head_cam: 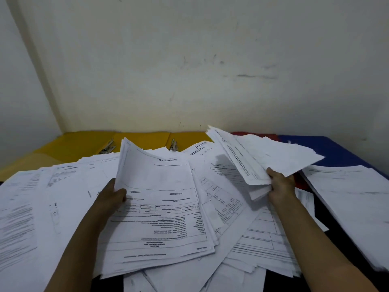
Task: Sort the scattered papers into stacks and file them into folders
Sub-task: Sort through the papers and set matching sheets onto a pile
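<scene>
Each hand, left hand (111, 197) and right hand (281, 184), grips a paper sheaf (160, 207).

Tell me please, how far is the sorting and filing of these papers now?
Early stage. Done: nothing filed; the yellow folders at the back lie open with their clips bare. One rough stack lies at the right. In hand: the left hand grips a bundle of forms, and the right hand holds another bundle lifted. Left: most loose sheets are scattered across the table.
</scene>
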